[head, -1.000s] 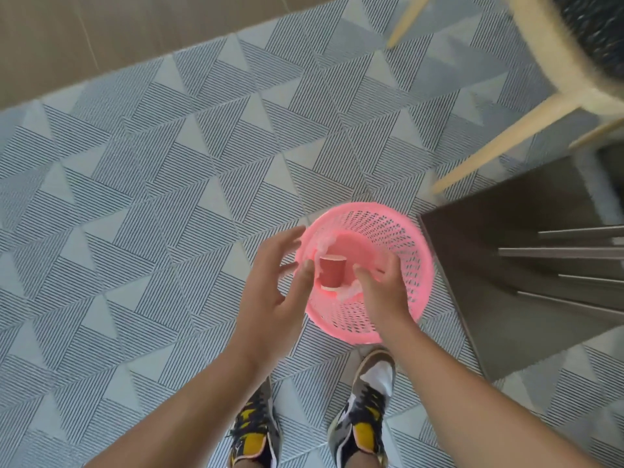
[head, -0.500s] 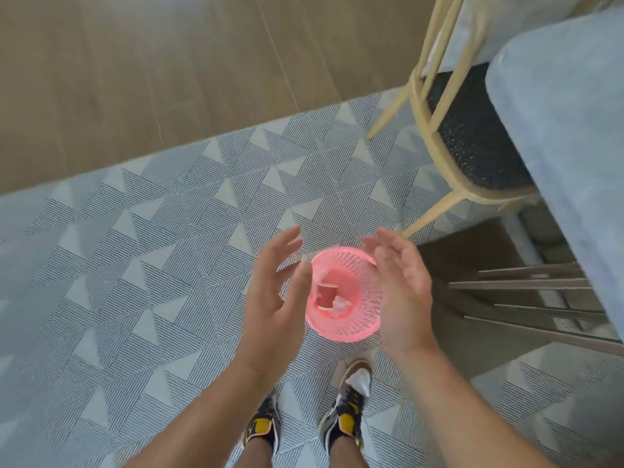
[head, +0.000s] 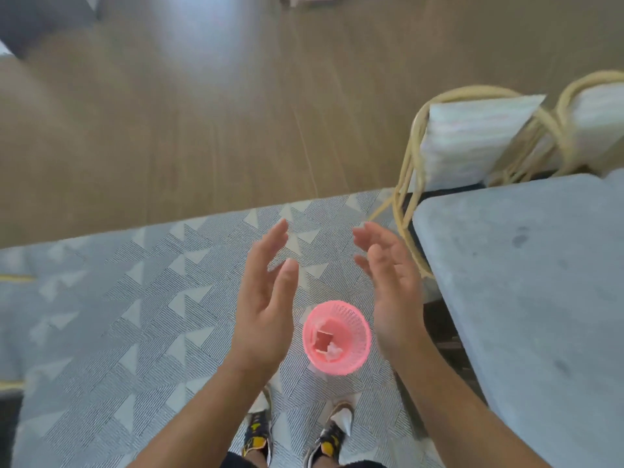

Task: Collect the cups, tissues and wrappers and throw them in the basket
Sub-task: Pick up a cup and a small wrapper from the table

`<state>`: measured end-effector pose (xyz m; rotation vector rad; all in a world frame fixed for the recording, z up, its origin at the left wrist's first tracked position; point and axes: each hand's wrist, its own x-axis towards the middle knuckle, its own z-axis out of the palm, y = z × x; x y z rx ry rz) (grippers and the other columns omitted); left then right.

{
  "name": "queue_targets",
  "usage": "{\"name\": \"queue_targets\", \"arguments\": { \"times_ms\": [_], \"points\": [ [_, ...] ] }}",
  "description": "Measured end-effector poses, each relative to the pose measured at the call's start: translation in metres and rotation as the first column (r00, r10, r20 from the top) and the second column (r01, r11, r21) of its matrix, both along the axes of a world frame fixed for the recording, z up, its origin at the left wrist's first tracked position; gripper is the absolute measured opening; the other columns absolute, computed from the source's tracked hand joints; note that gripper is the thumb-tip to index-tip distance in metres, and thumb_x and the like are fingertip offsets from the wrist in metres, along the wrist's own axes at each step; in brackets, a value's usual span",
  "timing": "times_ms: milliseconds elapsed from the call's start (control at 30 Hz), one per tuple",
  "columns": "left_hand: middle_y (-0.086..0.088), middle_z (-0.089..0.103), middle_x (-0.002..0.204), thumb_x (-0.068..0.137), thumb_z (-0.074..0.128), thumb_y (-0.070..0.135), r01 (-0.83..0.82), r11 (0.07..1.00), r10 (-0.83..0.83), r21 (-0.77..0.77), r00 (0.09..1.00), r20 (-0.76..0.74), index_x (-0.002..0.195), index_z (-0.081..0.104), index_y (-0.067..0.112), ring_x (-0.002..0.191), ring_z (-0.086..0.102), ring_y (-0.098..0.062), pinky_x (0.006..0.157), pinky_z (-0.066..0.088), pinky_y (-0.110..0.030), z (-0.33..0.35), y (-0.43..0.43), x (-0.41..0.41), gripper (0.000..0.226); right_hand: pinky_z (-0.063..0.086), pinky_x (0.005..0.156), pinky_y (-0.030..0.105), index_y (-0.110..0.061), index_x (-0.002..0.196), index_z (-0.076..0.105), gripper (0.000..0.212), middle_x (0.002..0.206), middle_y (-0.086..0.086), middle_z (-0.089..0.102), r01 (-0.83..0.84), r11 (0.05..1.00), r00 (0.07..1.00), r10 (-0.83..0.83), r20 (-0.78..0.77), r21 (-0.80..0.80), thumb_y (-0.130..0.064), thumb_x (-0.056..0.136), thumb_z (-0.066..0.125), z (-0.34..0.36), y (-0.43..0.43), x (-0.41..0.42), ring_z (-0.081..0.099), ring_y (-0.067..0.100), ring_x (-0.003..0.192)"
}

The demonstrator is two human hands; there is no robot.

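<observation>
A pink mesh basket (head: pixel 358 327) stands on the patterned rug, low in the view, just ahead of my shoes. Inside it lie a red cup (head: pixel 323 339) and a crumpled white tissue (head: pixel 333 350). My left hand (head: pixel 265 298) is raised to the left of the basket, fingers spread, palm facing right, holding nothing. My right hand (head: pixel 393 285) is raised to the right of the basket, fingers apart, palm facing left, also empty. Both hands are well above the basket and apart from it.
A grey table top (head: pixel 526 298) fills the right side. Behind it stand rattan chairs (head: pixel 415 170) with pale cushions (head: pixel 472 136). The grey triangle-patterned rug (head: pixel 135 315) lies underfoot, with wooden floor (head: pixel 202 113) beyond. My two shoes (head: pixel 293 437) show at the bottom.
I have stood up: the basket with the red cup now looks smaller and lower. My right hand let go of the cup, and both hands rose away, open.
</observation>
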<state>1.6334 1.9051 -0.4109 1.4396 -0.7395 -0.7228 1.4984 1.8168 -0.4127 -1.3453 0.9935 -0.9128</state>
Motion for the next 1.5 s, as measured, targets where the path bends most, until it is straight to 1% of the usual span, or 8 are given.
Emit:
{"name": "queue_targets", "arguments": {
  "times_ms": [200,400,500,700,900,1067,1200,1500],
  "points": [
    [0.014,0.055,0.153,0.103,0.049,0.029,-0.069,0.995,0.073,-0.072,0.996,0.058,0.150,0.050,0.028,0.146,0.047,-0.006,0.120,0.043,-0.048,0.072,0.029,-0.001,0.047,0.049,0.112,0.041,-0.025,0.130,0.064,0.047,0.130,-0.012,0.070,-0.043,0.995,0.996,0.051,0.076,-0.094,-0.053,0.094,0.053,0.070,0.011,-0.007,0.062,0.011,0.130],
    [0.012,0.055,0.152,0.102,0.047,0.030,-0.104,0.989,0.113,-0.105,0.990,0.081,0.149,0.050,0.031,0.144,0.048,-0.003,0.118,0.045,-0.032,0.100,0.039,0.022,0.047,0.047,0.115,0.047,-0.027,0.130,0.063,0.046,0.129,-0.008,0.071,-0.040,0.992,0.992,0.053,0.112,-0.116,-0.052,0.093,0.056,0.098,0.008,0.013,0.062,0.014,0.131],
    [0.011,0.055,0.152,0.102,0.047,0.028,-0.116,0.986,0.128,-0.122,0.988,0.091,0.149,0.050,0.029,0.145,0.048,-0.006,0.118,0.046,-0.039,0.105,0.041,0.045,0.047,0.048,0.114,0.045,-0.026,0.131,0.063,0.048,0.129,-0.007,0.072,-0.048,0.990,0.991,0.064,0.118,-0.132,-0.053,0.092,0.056,0.105,0.006,0.037,0.062,0.013,0.131],
    [0.007,0.053,0.155,0.103,0.049,0.033,-0.186,0.974,0.200,-0.131,0.975,0.099,0.152,0.049,0.024,0.145,0.048,-0.007,0.119,0.043,-0.051,0.105,0.061,0.123,0.050,0.048,0.113,0.048,-0.031,0.127,0.064,0.039,0.129,-0.004,0.071,-0.112,0.978,0.984,0.135,0.119,-0.176,-0.050,0.094,0.055,0.114,0.015,0.115,0.063,0.015,0.129],
    [0.012,0.053,0.154,0.098,0.048,0.044,-0.322,0.934,0.338,-0.153,0.937,0.088,0.145,0.050,0.038,0.146,0.048,-0.009,0.119,0.043,-0.053,0.109,0.115,0.237,0.047,0.048,0.112,0.049,-0.033,0.124,0.065,0.033,0.126,-0.003,0.071,-0.242,0.953,0.949,0.272,0.159,-0.185,-0.048,0.096,0.055,0.118,0.045,0.247,0.064,0.019,0.126],
    [0.010,0.055,0.153,0.098,0.048,0.044,-0.484,0.857,0.506,-0.176,0.854,0.118,0.149,0.049,0.027,0.144,0.050,-0.009,0.119,0.044,-0.052,0.122,0.162,0.319,0.053,0.050,0.111,0.049,-0.029,0.128,0.062,0.036,0.128,0.002,0.069,-0.406,0.888,0.883,0.443,0.158,-0.217,-0.046,0.098,0.052,0.125,0.074,0.350,0.063,0.021,0.128],
    [0.012,0.056,0.151,0.099,0.048,0.044,-0.593,0.784,0.618,-0.183,0.774,0.139,0.143,0.050,0.036,0.144,0.050,-0.010,0.119,0.044,-0.054,0.130,0.198,0.367,0.045,0.051,0.109,0.046,-0.026,0.128,0.063,0.038,0.126,0.003,0.069,-0.513,0.828,0.819,0.551,0.161,-0.227,-0.047,0.098,0.053,0.132,0.096,0.425,0.063,0.021,0.126],
    [0.011,0.060,0.147,0.097,0.050,0.044,-0.819,0.545,0.838,-0.181,0.524,0.151,0.140,0.053,0.036,0.144,0.051,-0.015,0.119,0.041,-0.059,0.132,0.254,0.459,0.044,0.051,0.109,0.052,-0.026,0.128,0.064,0.041,0.123,0.005,0.068,-0.756,0.627,0.601,0.779,0.181,-0.188,-0.051,0.097,0.053,0.123,0.133,0.596,0.065,0.021,0.124]
  ]
}}
